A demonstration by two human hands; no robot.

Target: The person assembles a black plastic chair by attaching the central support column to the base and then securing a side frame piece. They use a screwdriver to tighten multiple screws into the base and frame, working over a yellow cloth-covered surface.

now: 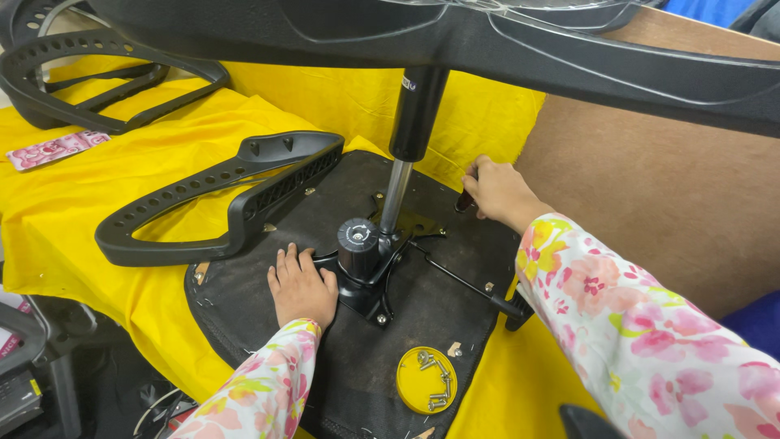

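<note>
On the far left of the bench, draped in yellow cloth, lies a black chair frame piece, and nearer in a perforated black armrest rests partly on the upturned seat base. The left hand lies flat on that seat base, fingers spread, its grip holding nothing, just beside the black tilt mechanism and gas cylinder. A yellow lid holds loose screws. The right hand has its grip curled around a small dark handle at the seat's far edge.
</note>
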